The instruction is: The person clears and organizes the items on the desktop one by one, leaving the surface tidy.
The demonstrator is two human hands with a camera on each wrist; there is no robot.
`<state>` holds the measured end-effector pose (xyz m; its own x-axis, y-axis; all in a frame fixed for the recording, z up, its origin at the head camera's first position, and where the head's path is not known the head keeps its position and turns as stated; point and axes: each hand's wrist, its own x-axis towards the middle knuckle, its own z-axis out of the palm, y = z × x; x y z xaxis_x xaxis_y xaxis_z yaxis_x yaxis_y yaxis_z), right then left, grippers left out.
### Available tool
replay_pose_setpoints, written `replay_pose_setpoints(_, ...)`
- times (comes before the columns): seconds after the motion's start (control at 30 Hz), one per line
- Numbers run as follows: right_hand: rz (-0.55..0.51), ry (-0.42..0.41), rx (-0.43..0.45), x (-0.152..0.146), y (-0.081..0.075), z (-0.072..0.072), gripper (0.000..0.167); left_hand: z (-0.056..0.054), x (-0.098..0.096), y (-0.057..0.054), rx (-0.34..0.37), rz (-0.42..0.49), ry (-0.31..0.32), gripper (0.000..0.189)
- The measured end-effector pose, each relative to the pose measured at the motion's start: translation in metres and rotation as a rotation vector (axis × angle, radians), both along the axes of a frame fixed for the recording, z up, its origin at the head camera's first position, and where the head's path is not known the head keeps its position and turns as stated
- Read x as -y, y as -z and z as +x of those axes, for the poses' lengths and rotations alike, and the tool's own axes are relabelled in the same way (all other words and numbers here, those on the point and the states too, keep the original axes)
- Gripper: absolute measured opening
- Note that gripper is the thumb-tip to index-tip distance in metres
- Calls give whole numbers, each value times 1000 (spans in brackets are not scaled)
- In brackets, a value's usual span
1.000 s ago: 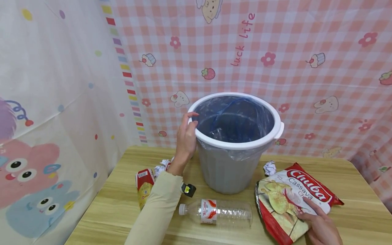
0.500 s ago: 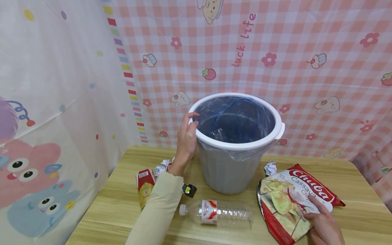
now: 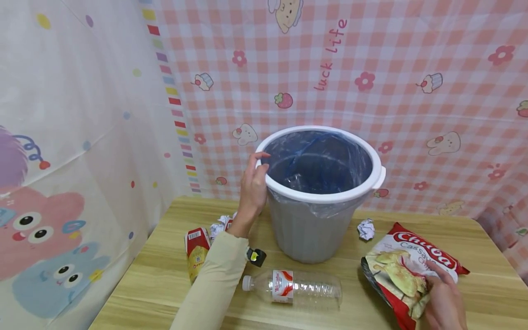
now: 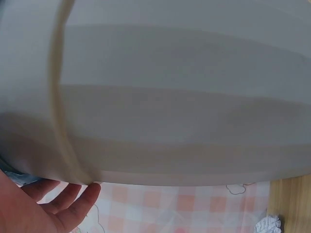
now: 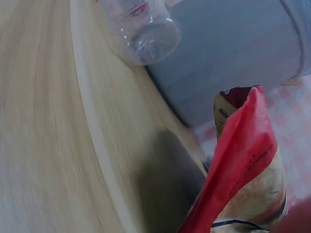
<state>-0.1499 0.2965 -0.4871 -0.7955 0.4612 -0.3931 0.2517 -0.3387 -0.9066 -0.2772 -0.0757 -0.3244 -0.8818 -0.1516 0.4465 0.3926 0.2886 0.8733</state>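
My left hand [image 3: 253, 185] grips the white rim of a grey trash bin [image 3: 311, 229], which stands upright with a clear plastic liner [image 3: 321, 208] folded over its rim. In the left wrist view its fingers [image 4: 80, 206] curl at the bin's side. At lower right, my right hand [image 3: 445, 298] pinches a red and white bag of cassava chips [image 3: 400, 270], thumb side against the printed front. The right wrist view shows the bag's open red end [image 5: 243, 145] tilted up, a shadow on the table below. Most of the right hand is outside that view.
A clear plastic bottle [image 3: 305, 288] lies on its side before the bin. Left of the left forearm is a red and yellow carton [image 3: 197, 252], with crumpled paper [image 3: 216, 227] behind. Another paper ball [image 3: 365, 229] lies right of the bin. Cloth hangs behind the wooden table [image 3: 140, 284].
The right hand has closed on the chip bag and shifted it slightly right; the bag's near end has tilted and its front has creased. The left hand stays on the bin rim.
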Motion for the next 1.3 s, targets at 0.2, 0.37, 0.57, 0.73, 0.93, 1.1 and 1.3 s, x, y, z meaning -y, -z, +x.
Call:
replay_pose_setpoints(0.2,60,-10,114,4,-8,-5,44,0,1,0,-2,-2,-5,35)
replay_pose_setpoints(0.37,35,-57,126,5,-13,-2,51,1,1,0,-2,-7,-3,36)
replay_pose_setpoints(0.57,38,-71,124,3,-12,-5,59,1,0,0,1,-5,-2,35)
replay_pose_setpoints(0.73,73,-84,62,-1,-16,-6,55,0,0,1,-1,-5,2,35)
replay_pose_setpoints(0.93,101,-79,46,-4,-26,-8,54,1,0,0,1,-4,-2,36)
replay_pose_setpoints(1.1,169,-19,13,-4,-33,-11,55,1,0,0,1,-7,-5,35)
replay_pose_setpoints(1.3,194,-8,-38,-3,-39,-13,55,0,0,0,0,-8,-7,35)
